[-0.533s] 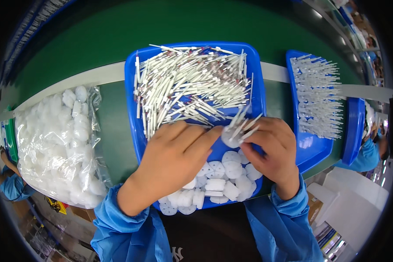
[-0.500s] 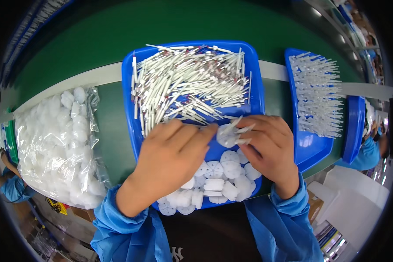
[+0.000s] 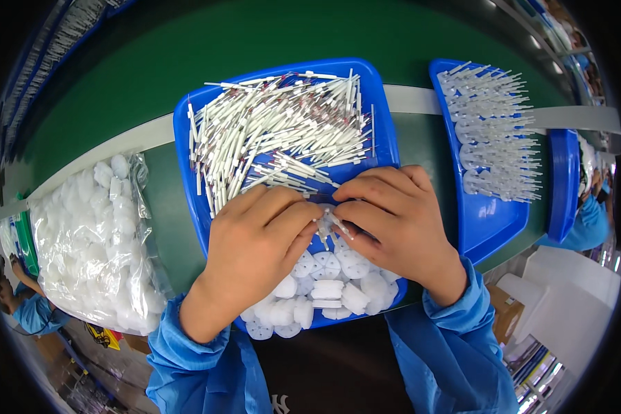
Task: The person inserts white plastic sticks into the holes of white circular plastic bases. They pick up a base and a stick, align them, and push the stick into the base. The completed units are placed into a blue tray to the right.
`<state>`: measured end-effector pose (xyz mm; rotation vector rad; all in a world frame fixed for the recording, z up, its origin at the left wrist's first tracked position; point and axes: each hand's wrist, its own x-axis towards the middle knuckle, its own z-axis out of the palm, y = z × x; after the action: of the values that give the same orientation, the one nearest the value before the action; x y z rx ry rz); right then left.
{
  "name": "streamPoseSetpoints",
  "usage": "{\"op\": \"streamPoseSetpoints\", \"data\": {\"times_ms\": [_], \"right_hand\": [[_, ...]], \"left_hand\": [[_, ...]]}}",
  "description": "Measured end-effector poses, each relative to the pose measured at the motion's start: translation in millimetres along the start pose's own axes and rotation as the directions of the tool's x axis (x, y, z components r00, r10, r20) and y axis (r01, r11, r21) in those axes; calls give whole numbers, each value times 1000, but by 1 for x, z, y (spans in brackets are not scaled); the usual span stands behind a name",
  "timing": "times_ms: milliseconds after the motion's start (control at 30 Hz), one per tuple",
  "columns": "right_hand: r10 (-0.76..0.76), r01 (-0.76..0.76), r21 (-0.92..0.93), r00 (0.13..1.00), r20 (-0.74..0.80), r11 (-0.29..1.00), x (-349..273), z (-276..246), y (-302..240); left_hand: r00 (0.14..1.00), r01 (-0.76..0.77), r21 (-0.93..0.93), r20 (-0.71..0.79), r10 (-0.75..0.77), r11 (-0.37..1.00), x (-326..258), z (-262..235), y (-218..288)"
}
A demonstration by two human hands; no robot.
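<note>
Over the middle of a blue tray, my left hand and my right hand meet with fingers pinched. Between their fingertips is a small translucent white plastic piece with thin pale sticks in it, partly covered by the fingers. Just beyond the hands lies a heap of thin white sticks with dark reddish parts, filling the tray's far part. Nearer my body, below the fingers, are several white plastic discs, some showing small holes.
At left lies a clear bag of white plastic pieces. A second blue tray at right holds rows of discs with upright sticks. Beyond it is another blue tray. Other people's blue sleeves show at both sides.
My right hand has swung leftward and the piece now sits between both hands' fingertips, its sticks pointing toward my body. The whole scene has shifted slightly left in view.
</note>
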<state>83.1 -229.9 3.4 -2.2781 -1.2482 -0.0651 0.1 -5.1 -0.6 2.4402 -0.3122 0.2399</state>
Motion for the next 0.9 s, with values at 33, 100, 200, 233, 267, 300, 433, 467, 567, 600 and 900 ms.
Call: {"op": "streamPoseSetpoints", "data": {"times_ms": [33,100,200,233,267,300,433,467,567,600,900], "right_hand": [[10,-10,-5,1000,3,1000,-1,0,0],[36,-36,-19,999,4,999,-5,2,-2],[62,-62,-28,998,-14,998,-5,6,-8],[66,-67,-46,998,-23,997,-5,5,-7],[56,-59,-31,995,-78,998,-7,5,-6],[47,-50,-18,990,-132,999,-11,5,-7],[149,-131,79,947,-285,988,-52,-35,-6],[197,-173,107,939,-282,979,-74,-54,-1],[420,-452,54,771,-480,891,-143,-81,18],[552,-591,112,646,-527,799,-164,-88,28],[591,-755,-264,641,-489,601,-170,-103,90]], "left_hand": [[1000,-4,-5,7,4,1000,2,1,1],[998,17,36,55,-19,999,5,-6,5],[997,50,22,57,-52,998,8,-5,7],[998,58,0,40,-58,998,9,-2,5],[998,48,8,40,-48,999,8,-3,4],[996,86,-16,30,-85,996,7,-5,9],[991,133,9,29,-134,991,-11,-27,15],[993,112,43,29,-113,993,-15,-32,14],[986,94,56,132,-100,994,-22,-36,12],[981,85,56,169,-94,995,-21,-36,13],[981,36,85,185,-51,996,-13,-34,20]]}}
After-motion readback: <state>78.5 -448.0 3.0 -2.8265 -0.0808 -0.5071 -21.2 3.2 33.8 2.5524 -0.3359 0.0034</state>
